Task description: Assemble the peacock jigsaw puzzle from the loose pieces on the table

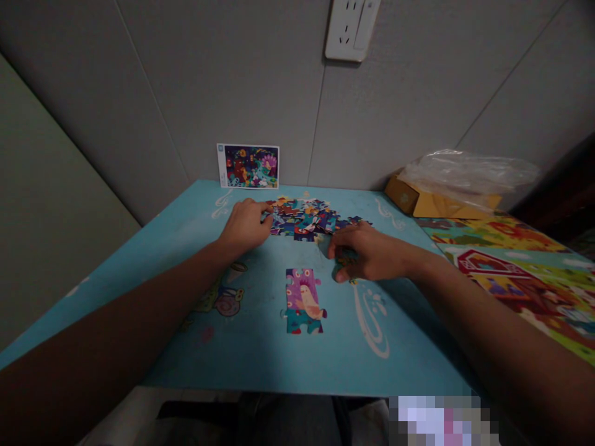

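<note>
At the left edge of a heap of jigsaw pieces (309, 218), my left hand (246, 224) reaches in, its fingertips touching the pieces, with thumb and forefinger apart. My right hand (372, 249) is low over the table, just in front of the heap's right end. Its fingers are curved and spread from the thumb, and I see nothing gripped between them. Nearer to me lies a small joined block of puzzle pieces (303, 297), with a purple creature, a pale pink and orange shape and a teal strip.
A reference picture card (251, 166) leans against the wall at the back. On the right stand a yellow cardboard box (432, 203) and clear plastic wrap (469, 173), beside a colourful illustrated sheet (525, 272). The light blue tabletop (223, 365) bears printed cartoon figures.
</note>
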Tool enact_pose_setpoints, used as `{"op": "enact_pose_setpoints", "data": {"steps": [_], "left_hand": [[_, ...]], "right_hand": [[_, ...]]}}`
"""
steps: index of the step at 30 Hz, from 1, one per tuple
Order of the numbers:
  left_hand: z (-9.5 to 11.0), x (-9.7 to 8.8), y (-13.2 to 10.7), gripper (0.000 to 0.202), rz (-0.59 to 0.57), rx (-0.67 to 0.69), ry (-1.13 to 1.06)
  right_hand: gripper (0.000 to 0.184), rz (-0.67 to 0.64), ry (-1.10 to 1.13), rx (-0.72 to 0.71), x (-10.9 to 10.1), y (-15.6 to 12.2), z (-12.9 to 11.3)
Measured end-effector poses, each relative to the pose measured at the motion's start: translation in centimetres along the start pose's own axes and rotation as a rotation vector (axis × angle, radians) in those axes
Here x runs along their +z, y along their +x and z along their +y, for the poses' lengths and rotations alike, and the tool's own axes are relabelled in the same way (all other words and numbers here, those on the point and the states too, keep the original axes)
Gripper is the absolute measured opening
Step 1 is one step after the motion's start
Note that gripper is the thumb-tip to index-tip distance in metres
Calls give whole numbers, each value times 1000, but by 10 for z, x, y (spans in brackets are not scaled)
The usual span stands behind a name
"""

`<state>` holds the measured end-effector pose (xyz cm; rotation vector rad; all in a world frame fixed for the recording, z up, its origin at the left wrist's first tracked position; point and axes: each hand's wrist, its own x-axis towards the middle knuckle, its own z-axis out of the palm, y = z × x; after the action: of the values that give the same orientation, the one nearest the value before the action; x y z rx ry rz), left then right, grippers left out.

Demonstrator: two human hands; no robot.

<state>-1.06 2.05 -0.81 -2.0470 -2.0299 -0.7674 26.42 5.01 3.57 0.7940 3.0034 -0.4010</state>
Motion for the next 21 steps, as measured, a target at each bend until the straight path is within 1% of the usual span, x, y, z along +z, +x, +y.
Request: {"op": "enact_pose_setpoints", "data": {"steps": [3,8,13,18,20,21], "left_hand": [[6,-4,-1,30,54,45,-105],[19,-11,-6,28,88,247,-270],[25,-13,-10,21,32,401,-349],[25,-11,-11,20,-42,539,-423],[25,-11,-12,18,-61,580,-442],[25,-11,-12,17,-66,598,-449]], "right_hand": [[36,15,-36,55,-1,0,-4],[36,-11,-50,99,-1,-1,-10],[37,35,15,51,-1,-2,-11],[23,-21,168,1,3,0,-12],[22,-12,173,-15,5,2,-14],[21,13,157,-22,5,2,-14]]}}
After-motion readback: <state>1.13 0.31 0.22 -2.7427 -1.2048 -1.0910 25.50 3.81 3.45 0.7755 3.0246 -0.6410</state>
